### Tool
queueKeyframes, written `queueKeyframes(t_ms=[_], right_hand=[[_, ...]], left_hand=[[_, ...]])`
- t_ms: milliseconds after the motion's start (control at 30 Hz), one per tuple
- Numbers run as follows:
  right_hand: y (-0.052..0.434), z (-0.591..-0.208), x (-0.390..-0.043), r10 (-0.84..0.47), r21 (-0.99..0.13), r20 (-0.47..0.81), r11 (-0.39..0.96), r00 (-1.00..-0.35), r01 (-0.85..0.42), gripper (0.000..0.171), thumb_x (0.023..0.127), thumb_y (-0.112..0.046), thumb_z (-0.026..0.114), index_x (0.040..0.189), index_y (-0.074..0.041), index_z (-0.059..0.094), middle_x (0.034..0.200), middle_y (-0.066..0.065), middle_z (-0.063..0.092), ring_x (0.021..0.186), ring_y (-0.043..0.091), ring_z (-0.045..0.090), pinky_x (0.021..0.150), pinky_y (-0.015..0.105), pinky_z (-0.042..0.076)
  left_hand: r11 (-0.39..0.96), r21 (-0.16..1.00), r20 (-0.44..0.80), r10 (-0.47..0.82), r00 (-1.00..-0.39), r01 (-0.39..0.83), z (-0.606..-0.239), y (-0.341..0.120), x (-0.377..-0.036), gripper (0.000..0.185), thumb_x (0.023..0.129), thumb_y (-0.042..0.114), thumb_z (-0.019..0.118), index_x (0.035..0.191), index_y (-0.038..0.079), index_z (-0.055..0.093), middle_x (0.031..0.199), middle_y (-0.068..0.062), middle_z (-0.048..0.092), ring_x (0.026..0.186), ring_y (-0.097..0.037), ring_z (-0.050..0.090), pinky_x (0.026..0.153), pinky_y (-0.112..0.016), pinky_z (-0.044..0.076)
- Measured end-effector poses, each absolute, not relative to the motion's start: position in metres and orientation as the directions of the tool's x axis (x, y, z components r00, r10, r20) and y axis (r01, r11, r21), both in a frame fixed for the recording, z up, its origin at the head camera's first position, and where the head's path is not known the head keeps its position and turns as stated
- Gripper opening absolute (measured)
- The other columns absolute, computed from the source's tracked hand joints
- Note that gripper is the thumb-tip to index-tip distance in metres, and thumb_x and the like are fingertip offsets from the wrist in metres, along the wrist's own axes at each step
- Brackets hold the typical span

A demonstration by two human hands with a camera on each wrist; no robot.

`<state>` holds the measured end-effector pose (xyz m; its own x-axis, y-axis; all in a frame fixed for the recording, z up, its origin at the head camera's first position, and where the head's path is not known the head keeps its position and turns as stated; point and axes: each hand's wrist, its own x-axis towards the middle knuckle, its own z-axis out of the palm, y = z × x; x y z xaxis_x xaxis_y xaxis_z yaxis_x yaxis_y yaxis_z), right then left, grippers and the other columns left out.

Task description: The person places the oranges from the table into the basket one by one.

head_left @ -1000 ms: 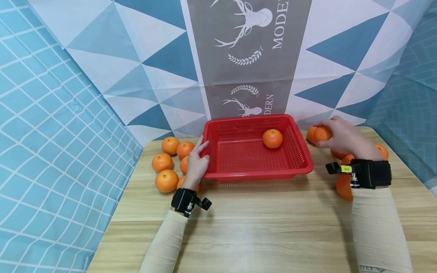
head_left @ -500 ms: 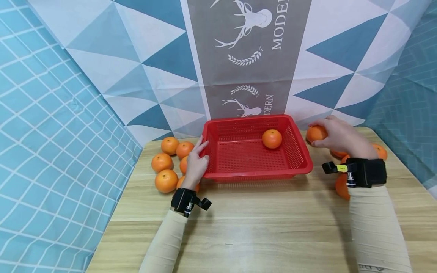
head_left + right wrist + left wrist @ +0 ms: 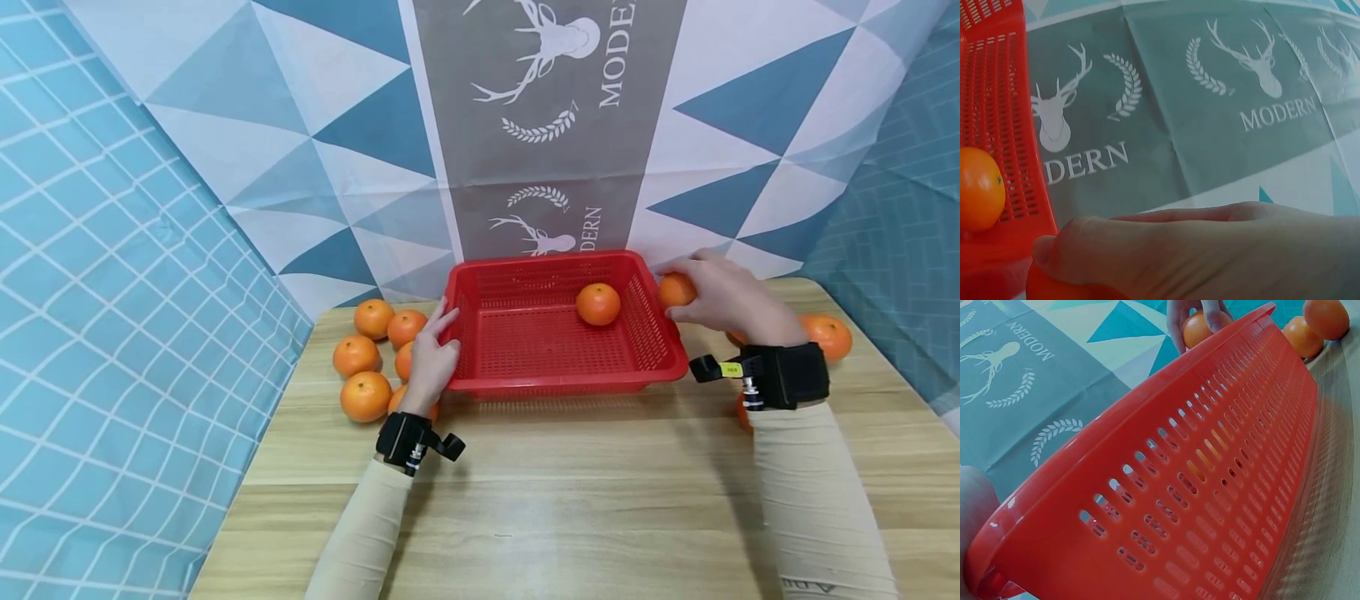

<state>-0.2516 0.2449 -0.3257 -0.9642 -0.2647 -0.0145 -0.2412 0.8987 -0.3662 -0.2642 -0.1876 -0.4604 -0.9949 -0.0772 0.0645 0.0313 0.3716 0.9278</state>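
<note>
A red plastic basket with slotted walls stands at the back of the table, and one orange lies inside towards its right end. My left hand holds the basket's left rim, partly seen at the lower left edge of the left wrist view. Just outside the right rim, my right hand grips a second orange between thumb and fingers, raised to about rim height. In the right wrist view, the thumb side of that hand hides most of the gripped orange.
Several oranges cluster left of the basket beside my left wrist. More oranges lie on the right, partly hidden under my right forearm. A patterned cloth hangs right behind the basket. The wooden table extends in front.
My right hand has lifted the orange from the right-hand group and carried it left to the basket's right rim. The left hand and basket have stayed put.
</note>
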Motion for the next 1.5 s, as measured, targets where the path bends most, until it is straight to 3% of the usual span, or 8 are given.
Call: queueKeyframes(t_ms=[233,667,833,867,1100,1500], right_hand=[[0.227,-0.324,-0.250,-0.293,-0.352,0.001,0.895,-0.956,-0.274,0.066,0.092,-0.012,0.086,0.152,0.003,0.063,0.145,0.036,0.056,0.125,0.055,0.059,0.089,0.062,0.067],[0.200,-0.323,-0.250,-0.355,-0.321,0.003,0.885,-0.935,-0.337,0.066,0.091,-0.014,0.087,0.152,-0.002,0.066,0.142,0.032,0.059,0.124,0.051,0.062,0.094,0.064,0.066],[0.189,-0.319,-0.250,-0.386,-0.323,0.008,0.872,-0.923,-0.367,0.067,0.090,-0.016,0.090,0.152,-0.004,0.066,0.148,0.030,0.059,0.131,0.050,0.060,0.100,0.067,0.063],[0.186,-0.319,-0.250,-0.393,-0.326,0.008,0.868,-0.919,-0.374,0.068,0.090,-0.016,0.091,0.151,-0.004,0.066,0.149,0.030,0.059,0.131,0.050,0.059,0.100,0.068,0.062],[0.171,-0.314,-0.251,-0.417,-0.316,0.024,0.859,-0.909,-0.403,0.064,0.090,-0.016,0.091,0.150,-0.006,0.069,0.141,0.027,0.063,0.125,0.046,0.062,0.097,0.062,0.063],[0.147,-0.308,-0.254,-0.464,-0.330,0.014,0.834,-0.886,-0.442,0.064,0.091,-0.016,0.090,0.151,-0.008,0.069,0.143,0.026,0.062,0.128,0.045,0.061,0.100,0.060,0.063]], left_hand=[[0.345,0.937,0.088,-0.088,-0.992,0.053,-0.476,-0.193,-0.275,0.068,0.099,0.005,0.057,0.164,0.021,0.061,0.180,0.032,0.035,0.176,-0.020,0.028,0.130,-0.056,0.051],[0.351,0.935,0.084,-0.092,-0.992,0.047,-0.470,-0.190,-0.273,0.067,0.099,0.003,0.057,0.164,0.020,0.061,0.183,0.024,0.035,0.176,-0.020,0.029,0.133,-0.055,0.048],[0.351,0.935,0.098,-0.098,-0.990,0.057,-0.473,-0.191,-0.274,0.067,0.098,0.003,0.058,0.163,0.021,0.063,0.181,0.027,0.037,0.176,-0.019,0.030,0.133,-0.055,0.048],[0.351,0.934,0.100,-0.087,-0.991,0.063,-0.468,-0.191,-0.270,0.066,0.099,0.003,0.057,0.163,0.018,0.062,0.183,0.022,0.037,0.176,-0.021,0.029,0.133,-0.053,0.048],[0.345,0.936,0.109,-0.091,-0.990,0.071,-0.478,-0.194,-0.277,0.067,0.098,0.004,0.058,0.162,0.022,0.063,0.180,0.028,0.037,0.176,-0.020,0.029,0.133,-0.056,0.046],[0.384,0.922,0.093,-0.082,-0.992,0.055,-0.443,-0.181,-0.251,0.066,0.100,0.003,0.054,0.166,0.012,0.058,0.187,0.010,0.033,0.176,-0.030,0.029,0.132,-0.056,0.048]])
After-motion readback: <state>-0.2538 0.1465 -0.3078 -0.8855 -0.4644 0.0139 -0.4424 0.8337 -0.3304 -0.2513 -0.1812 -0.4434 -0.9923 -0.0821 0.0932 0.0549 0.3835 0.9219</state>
